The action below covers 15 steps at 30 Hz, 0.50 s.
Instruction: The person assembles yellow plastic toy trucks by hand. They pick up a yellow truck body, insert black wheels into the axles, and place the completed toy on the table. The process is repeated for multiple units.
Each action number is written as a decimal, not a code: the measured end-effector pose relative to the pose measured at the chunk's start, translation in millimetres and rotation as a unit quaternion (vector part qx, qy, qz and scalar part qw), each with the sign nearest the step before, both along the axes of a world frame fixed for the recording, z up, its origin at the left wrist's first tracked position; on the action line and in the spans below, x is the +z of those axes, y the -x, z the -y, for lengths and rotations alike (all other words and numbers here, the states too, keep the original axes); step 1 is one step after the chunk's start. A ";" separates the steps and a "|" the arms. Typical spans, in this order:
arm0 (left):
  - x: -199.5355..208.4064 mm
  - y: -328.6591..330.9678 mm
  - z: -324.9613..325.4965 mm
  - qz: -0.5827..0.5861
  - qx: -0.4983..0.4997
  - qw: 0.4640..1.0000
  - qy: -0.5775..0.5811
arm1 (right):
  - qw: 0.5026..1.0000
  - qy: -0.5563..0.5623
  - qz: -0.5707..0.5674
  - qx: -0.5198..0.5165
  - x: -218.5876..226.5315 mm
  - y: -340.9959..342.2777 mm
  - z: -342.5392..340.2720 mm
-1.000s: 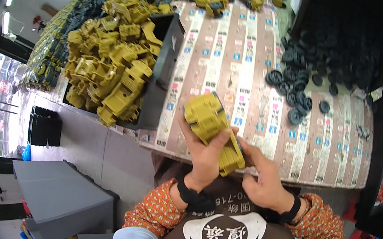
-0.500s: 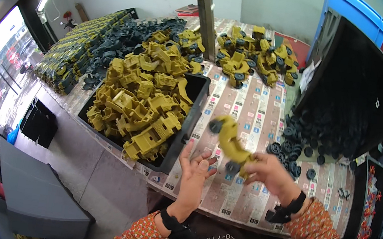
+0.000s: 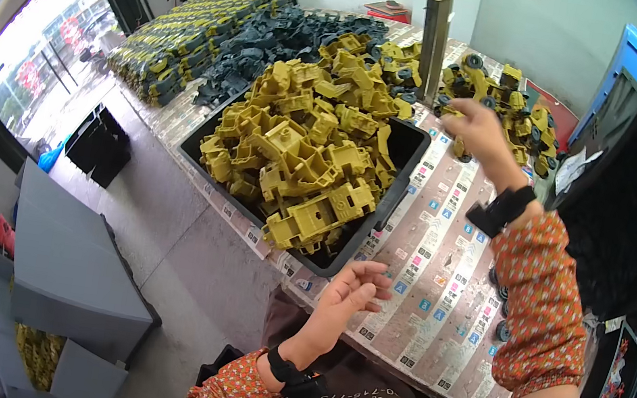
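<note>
My left hand is held above the table's near edge, beside the front corner of a black bin. Its fingers are apart and hold nothing. Yellow plastic toy vehicle bodies are heaped above the bin's rim. At the far side of the table, my outstretched right hand is over the near left side of a pile of yellow toy bodies with black wheels. Motion blurs its fingers, and yellow parts show just below them, so whether it grips one is unclear.
Dark grey plastic parts lie heaped behind the bin, next to stacked rows of yellow-and-dark pieces. A post rises from the table. On the right a large black container leans, and loose black wheels lie partly behind my right forearm.
My right hand has moved from the near table to the far pile; the wheeled yellow toy body it held no longer shows clearly. My left hand remains near the bin. The view has shifted.
</note>
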<state>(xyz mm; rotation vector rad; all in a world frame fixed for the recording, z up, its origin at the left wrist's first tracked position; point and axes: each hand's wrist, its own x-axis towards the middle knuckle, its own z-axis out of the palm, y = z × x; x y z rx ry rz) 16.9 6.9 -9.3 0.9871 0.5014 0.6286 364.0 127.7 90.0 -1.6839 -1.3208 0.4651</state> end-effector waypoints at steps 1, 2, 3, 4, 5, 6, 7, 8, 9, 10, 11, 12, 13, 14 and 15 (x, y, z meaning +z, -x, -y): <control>2.9 3.5 2.3 -0.003 -0.007 1.000 -0.010 | 0.998 0.006 0.034 0.056 2.3 35.0 5.3; 6.6 6.2 2.6 0.000 -0.012 1.000 -0.017 | 0.992 -0.007 0.088 0.087 3.8 67.9 13.6; 11.5 9.5 1.5 -0.001 -0.018 1.000 -0.022 | 0.983 -0.020 0.114 0.141 -1.6 94.6 16.8; 16.3 11.0 0.0 0.000 -0.030 0.999 -0.027 | 0.964 -0.054 0.184 0.185 -5.9 112.7 19.2; 19.3 15.7 -1.5 0.011 -0.007 0.999 -0.046 | 0.963 -0.003 0.196 0.186 0.2 142.4 29.2; 29.9 15.1 -4.0 0.020 0.005 0.998 -0.056 | 0.957 -0.005 0.220 0.188 -1.1 153.4 36.7; 34.4 20.2 -7.3 0.030 0.029 0.997 -0.071 | 0.945 -0.002 0.261 0.197 -5.4 166.4 35.2; 38.0 25.3 -10.2 0.040 0.053 0.994 -0.087 | 0.931 0.000 0.302 0.205 -10.9 174.8 33.7; 42.4 29.5 -12.3 0.047 0.081 0.991 -0.091 | 0.939 0.007 0.283 0.194 -15.4 177.4 32.0; 43.0 33.5 -15.2 0.052 0.110 0.988 -0.090 | 0.946 0.013 0.267 0.183 -16.5 178.8 27.6; 41.5 38.2 -19.7 0.061 0.129 0.986 -0.087 | 0.952 0.019 0.252 0.172 -17.5 179.8 24.2; 40.5 41.0 -23.3 0.070 0.148 0.983 -0.084 | 0.959 0.011 0.233 0.164 -18.5 179.8 22.8; 43.5 41.1 -24.9 0.073 0.178 0.977 -0.086 | 0.964 0.004 0.214 0.156 -19.7 178.9 21.1; 47.8 40.7 -25.8 0.076 0.208 0.971 -0.089 | 0.970 -0.004 0.194 0.147 -21.7 179.3 20.6; 50.5 40.0 -27.2 0.079 0.238 0.964 -0.092 | 0.975 -0.028 0.184 0.124 -25.6 182.1 21.2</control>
